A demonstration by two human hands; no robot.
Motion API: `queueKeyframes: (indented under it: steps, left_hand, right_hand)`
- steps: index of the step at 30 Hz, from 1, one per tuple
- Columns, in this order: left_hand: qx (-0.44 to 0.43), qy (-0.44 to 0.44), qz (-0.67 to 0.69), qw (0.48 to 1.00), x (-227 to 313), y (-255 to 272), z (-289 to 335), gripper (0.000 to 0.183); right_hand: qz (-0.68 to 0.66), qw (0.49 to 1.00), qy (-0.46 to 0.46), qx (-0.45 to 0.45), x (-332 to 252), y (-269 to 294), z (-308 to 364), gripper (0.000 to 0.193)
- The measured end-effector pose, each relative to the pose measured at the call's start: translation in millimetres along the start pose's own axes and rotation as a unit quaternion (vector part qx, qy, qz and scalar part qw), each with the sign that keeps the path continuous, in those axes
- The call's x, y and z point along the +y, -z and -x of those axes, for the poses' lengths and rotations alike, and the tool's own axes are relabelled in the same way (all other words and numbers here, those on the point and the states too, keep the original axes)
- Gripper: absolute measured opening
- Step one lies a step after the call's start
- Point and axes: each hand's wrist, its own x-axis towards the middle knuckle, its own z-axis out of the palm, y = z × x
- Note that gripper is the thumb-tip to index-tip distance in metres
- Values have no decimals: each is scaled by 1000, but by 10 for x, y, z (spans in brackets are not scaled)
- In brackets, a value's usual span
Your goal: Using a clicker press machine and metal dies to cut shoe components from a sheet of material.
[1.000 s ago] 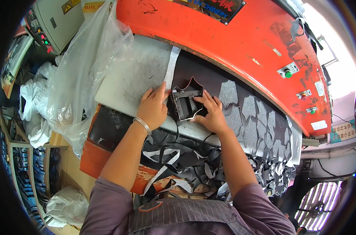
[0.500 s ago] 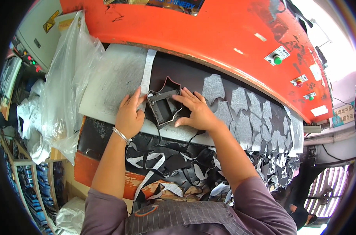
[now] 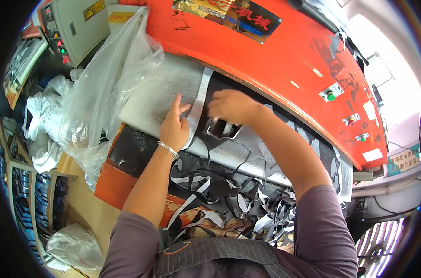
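A metal-walled cutting die [image 3: 223,130] stands on a dark sheet [image 3: 216,85] that lies over a white cutting board [image 3: 143,99]. My right hand [image 3: 233,107] reaches over the die's far side with its fingers curled onto it, covering that part. Apart from the die, my left hand [image 3: 175,126] hovers at its left by a pale strip [image 3: 202,95], fingers stretched out and holding nothing. Grey shaped patches [image 3: 236,153] show in the sheet to the right of the die.
An orange machine beam [image 3: 266,60] with green and red push buttons spans the far side. Tangled black and white offcuts [image 3: 238,197] fill the near edge. Clear plastic sheeting [image 3: 101,88] hangs at left, beside a grey control cabinet [image 3: 76,32].
My right hand has moved from the die's right side to its far side, and the die has turned. My left hand has come away from the die. The view has shifted.
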Motion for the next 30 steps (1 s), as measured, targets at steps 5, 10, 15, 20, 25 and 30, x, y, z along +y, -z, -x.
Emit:
queueKeyframes:
  steps: [5, 10, 15, 20, 25, 30]
  left_hand:
    - [-33, 3, 10, 999, 48, 40, -6, 66]
    - [-89, -46, -50, 994, -13, 38, 14, 65]
    - [-120, -88, -102, 984, -12, -41, 64, 66]
    - [-131, -101, -101, 981, 18, -10, 46, 66]
    - [-150, -102, -135, 974, 42, -4, 24, 70]
    - [-178, -87, -144, 970, 40, 2, 36, 70]
  right_hand:
    - [-194, 890, -408, 69, -48, 12, 368, 16]
    - [-389, 734, -547, 100, -257, -272, 318, 22]
    - [-411, 707, -568, 99, -269, -451, 356, 24]
    - [-362, 696, -566, 252, -530, -614, 376, 45]
    - [-222, 837, -447, 225, -1021, -846, 449, 91]
    - [-204, 816, -466, 274, -1073, -931, 370, 83]
